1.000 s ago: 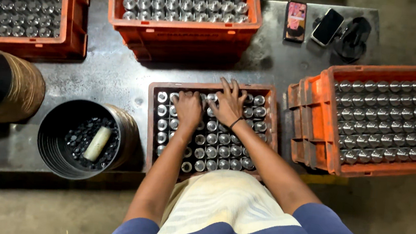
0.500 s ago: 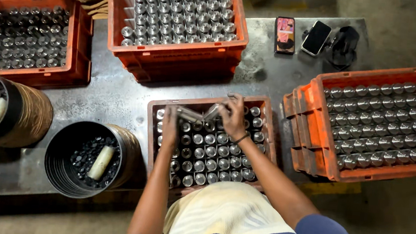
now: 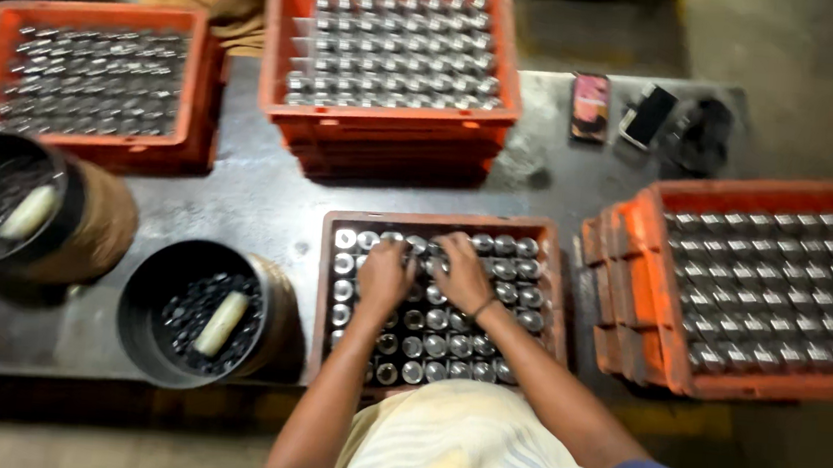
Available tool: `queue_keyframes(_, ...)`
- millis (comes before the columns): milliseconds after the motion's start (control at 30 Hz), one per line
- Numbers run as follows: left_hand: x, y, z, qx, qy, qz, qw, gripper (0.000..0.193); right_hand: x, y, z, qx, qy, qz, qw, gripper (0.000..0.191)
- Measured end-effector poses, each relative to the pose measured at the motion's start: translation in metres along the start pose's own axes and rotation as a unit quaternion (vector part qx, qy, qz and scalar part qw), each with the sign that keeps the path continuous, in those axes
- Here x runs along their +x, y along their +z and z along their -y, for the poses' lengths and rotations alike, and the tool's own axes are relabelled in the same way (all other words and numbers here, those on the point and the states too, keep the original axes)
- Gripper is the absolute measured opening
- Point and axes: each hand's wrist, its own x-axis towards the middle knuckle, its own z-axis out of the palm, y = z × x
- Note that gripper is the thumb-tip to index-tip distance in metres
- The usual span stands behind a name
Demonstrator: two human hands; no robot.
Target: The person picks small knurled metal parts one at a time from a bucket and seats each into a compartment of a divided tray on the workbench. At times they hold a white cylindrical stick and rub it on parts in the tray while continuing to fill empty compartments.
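Under both hands [image 3: 423, 275] — shiny upright cylinders [image 3: 439, 318]

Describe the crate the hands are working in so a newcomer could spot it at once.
On the dark metal table several orange crates hold shiny metal cylinders. The wanted crate lies at the near edge, directly before the person, with the left hand and right hand resting on its cylinders. Unlike the bright orange neighbours, it is low, brownish and single, not stacked.
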Motion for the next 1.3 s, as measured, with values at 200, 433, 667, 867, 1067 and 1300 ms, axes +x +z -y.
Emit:
queue_keyframes(200, -0.023, 0.009, -0.002, 0.110, -0.024, 0.012, 0.994, 0.039, -0.013, 0.023, -0.008, -0.188, -0.050, -0.009, 0.981, 0.037)
queue_keyframes(433, -0.029, -0.002, 0.007, 0.075, 0.065, -0.040, 0.994, 0.043, -0.003, 0.033, -0.016, -0.204, -0.019, 0.025, 0.978, 0.030)
queue_keyframes(667, -0.025, -0.023, 0.020, -0.402, -0.099, -0.058, 0.909, 0.042, -0.010, 0.000, -0.038, 0.079, -0.077, -0.047, 0.993, 0.027)
queue_keyframes(867, -0.038, -0.019, -0.001, -0.133, -0.101, 0.041, 0.985, 0.049, -0.017, 0.019, -0.015, 0.054, 0.093, 0.116, 0.987, 0.041)
queue_keyframes(1067, -0.048, 0.000, 0.000, -0.046, 0.026, -0.048, 0.997, 0.020, -0.037, 0.028, -0.006, -0.050, -0.105, -0.015, 0.993, 0.036)
queue_keyframes(1300, -0.071, 0.012, 0.005, 0.149, 0.033, -0.012, 0.988, 0.036, -0.052, 0.042, -0.007, -0.279, -0.074, 0.030, 0.957, 0.037)
